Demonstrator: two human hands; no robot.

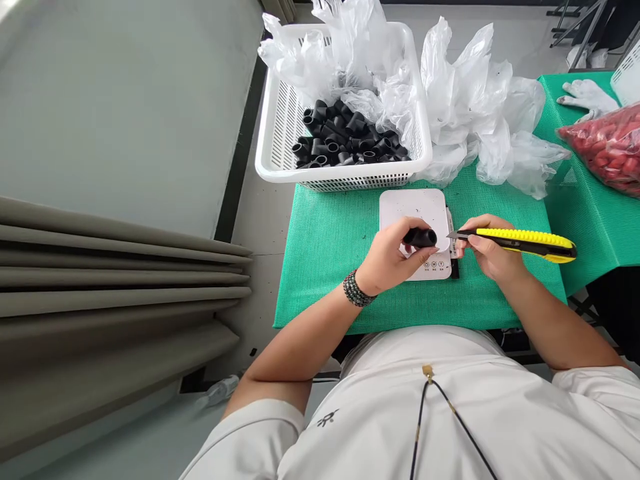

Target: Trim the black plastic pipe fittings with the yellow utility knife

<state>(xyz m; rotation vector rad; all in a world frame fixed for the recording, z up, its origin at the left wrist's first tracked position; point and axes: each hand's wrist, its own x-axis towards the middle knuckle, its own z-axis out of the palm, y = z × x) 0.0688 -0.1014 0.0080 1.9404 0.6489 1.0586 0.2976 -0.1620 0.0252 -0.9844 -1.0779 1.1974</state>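
2 green mesh mats (320, 267) are laid out, the 2nd off to the right. 1 white slotted plastic basket (267, 143) is set at the far edge of the left mat, w/ clear plastic bags (465, 100) heaped in & beside it. Approx. 30+ black pipe fittings (350, 137) are piled inside; exact count can't be told. 1 bag of red items (607, 150) & 1 white glove (587, 97) are placed on the right mat. 1 white digital scale (413, 207) is centred on the left mat, w/ 3 round buttons, "M" & "T" legible. 1 black fitting (421, 237) is gripped in the L hand (387, 257), just above the scale. 1 yellow-and-black utility knife (525, 243) is held in the R hand (487, 247), blade tip just beside the fitting. 1 beaded bracelet (359, 289) is worn above the L hand.
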